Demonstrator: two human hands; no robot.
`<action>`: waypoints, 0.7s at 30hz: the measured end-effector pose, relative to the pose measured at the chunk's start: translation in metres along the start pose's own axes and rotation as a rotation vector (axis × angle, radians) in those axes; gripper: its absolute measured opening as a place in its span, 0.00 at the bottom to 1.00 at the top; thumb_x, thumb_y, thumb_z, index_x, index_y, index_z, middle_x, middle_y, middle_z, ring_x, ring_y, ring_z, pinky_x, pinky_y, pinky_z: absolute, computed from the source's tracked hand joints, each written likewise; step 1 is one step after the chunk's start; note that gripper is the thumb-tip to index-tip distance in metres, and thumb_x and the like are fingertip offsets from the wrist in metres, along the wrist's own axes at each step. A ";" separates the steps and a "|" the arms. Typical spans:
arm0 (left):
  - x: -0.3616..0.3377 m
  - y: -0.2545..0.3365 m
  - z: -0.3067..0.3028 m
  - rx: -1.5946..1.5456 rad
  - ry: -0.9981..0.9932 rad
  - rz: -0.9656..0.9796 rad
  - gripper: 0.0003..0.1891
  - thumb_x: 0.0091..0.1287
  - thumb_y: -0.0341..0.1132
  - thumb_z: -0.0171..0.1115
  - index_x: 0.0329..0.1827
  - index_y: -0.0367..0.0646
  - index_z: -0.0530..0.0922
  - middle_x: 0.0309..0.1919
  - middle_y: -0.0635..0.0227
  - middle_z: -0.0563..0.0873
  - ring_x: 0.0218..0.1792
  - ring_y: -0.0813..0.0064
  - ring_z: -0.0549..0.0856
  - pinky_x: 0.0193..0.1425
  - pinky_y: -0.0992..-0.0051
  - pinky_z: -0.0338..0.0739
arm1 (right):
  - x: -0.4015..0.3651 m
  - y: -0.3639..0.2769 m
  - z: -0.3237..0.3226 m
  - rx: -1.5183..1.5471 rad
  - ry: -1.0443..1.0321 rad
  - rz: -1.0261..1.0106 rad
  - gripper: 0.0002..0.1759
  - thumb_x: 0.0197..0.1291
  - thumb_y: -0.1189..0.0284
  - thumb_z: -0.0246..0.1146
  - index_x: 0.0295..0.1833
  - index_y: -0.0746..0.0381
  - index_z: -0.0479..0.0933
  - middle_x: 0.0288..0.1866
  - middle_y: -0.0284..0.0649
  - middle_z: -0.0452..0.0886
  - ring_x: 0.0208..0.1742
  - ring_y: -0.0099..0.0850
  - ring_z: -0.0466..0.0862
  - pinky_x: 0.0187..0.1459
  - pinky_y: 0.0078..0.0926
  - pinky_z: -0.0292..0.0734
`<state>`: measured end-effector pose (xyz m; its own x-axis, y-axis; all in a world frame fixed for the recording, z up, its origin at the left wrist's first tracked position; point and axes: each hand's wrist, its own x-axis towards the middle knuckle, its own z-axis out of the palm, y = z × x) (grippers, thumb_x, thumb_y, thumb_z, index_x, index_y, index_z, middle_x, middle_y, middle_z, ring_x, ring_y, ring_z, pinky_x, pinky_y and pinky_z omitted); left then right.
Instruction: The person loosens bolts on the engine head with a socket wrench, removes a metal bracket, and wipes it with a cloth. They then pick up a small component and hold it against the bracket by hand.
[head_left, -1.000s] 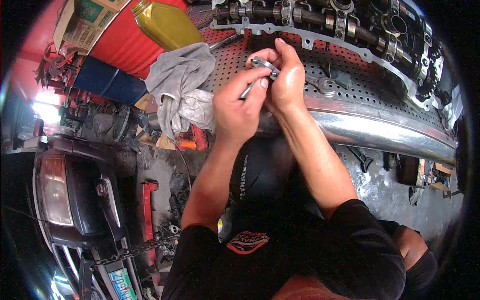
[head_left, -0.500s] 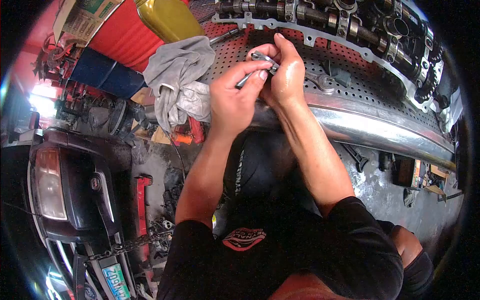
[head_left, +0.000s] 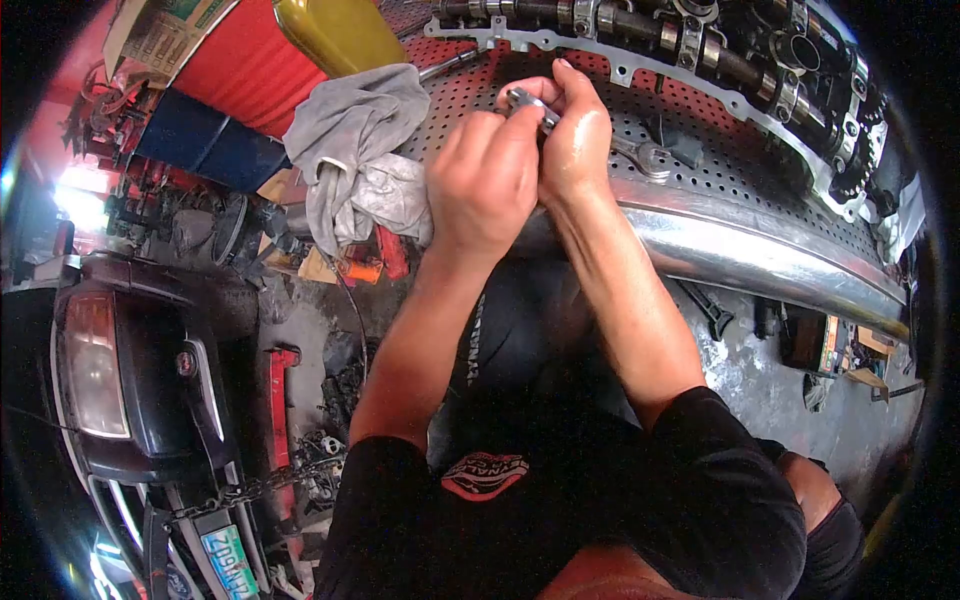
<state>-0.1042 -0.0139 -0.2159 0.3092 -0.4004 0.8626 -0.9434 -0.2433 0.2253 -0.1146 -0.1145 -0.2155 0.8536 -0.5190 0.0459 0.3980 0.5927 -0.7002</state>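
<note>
A small shiny metal part, of a kind I cannot make out, is pinched between my two hands above the near edge of the perforated metal bench. My left hand is curled, its back toward me, with the fingertips at the part; it is slightly blurred. My right hand cups the part from the other side, fingers bent around it and the thumb pointing up. Beside my right hand lies a wrench with its ring end showing. An engine cylinder head with camshafts rests on the bench beyond.
Grey rags hang over the bench's left corner, near a ratchet-like tool. A yellow jug and a blue drum stand at upper left. A dark vehicle is at left. A rounded metal rail edges the bench.
My left hand has turned over and moved up and slightly right, closer to my right hand. The rod-like piece that showed under its fingers is now hidden.
</note>
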 end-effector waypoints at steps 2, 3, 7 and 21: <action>0.000 -0.004 0.000 0.334 0.066 0.273 0.13 0.60 0.19 0.61 0.47 0.36 0.83 0.29 0.60 0.80 0.27 0.59 0.81 0.31 0.64 0.76 | 0.000 0.003 0.000 -0.103 0.036 -0.100 0.32 0.74 0.53 0.42 0.28 0.66 0.78 0.27 0.42 0.82 0.27 0.29 0.77 0.33 0.27 0.73; 0.001 -0.003 -0.002 0.438 0.192 0.294 0.13 0.61 0.20 0.62 0.49 0.37 0.82 0.28 0.61 0.79 0.26 0.61 0.79 0.29 0.65 0.76 | -0.003 -0.001 -0.005 0.024 -0.023 0.024 0.33 0.74 0.53 0.42 0.27 0.64 0.78 0.26 0.40 0.83 0.26 0.26 0.76 0.30 0.25 0.71; 0.003 0.011 -0.019 0.249 0.401 0.079 0.13 0.59 0.21 0.66 0.47 0.38 0.82 0.29 0.61 0.79 0.27 0.60 0.80 0.31 0.65 0.76 | 0.000 0.002 -0.001 0.050 -0.003 0.002 0.32 0.73 0.54 0.43 0.30 0.67 0.81 0.23 0.40 0.81 0.22 0.27 0.71 0.26 0.25 0.66; -0.001 0.012 -0.009 -0.602 -0.087 -0.522 0.08 0.65 0.22 0.61 0.46 0.37 0.83 0.37 0.63 0.86 0.39 0.74 0.85 0.40 0.76 0.79 | -0.001 -0.001 -0.006 0.112 -0.086 0.045 0.30 0.74 0.57 0.41 0.31 0.68 0.79 0.28 0.42 0.82 0.31 0.30 0.78 0.43 0.28 0.74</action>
<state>-0.1165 -0.0084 -0.2100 0.7131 -0.4400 0.5458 -0.5694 0.0909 0.8171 -0.1182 -0.1180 -0.2198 0.8952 -0.4382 0.0807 0.3895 0.6816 -0.6195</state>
